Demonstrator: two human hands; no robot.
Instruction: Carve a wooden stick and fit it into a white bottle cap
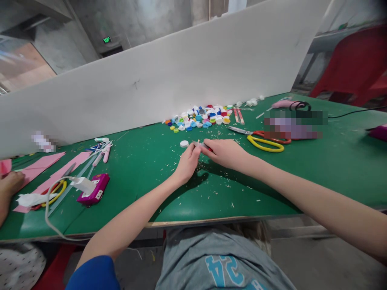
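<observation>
My right hand (226,153) is closed around a craft knife (207,147) with a dark and red handle, its blade lying across the fingertips of my left hand (186,164). The fingers of that left hand are pinched together close to the blade. What they hold is small and mostly hidden, so I cannot name it. Just beyond my left fingertips a white bottle cap (184,143) lies on the green table (133,181). Pale thin shavings (222,175) are scattered below and around both hands.
A heap of coloured bottle caps (201,117) lies against the white partition (151,80). Scissors (266,143) with red and yellow handles are at right, near a pink glue gun (282,103). At left are a purple power strip (98,190), pink sheets (45,167) and another person's hand (12,183).
</observation>
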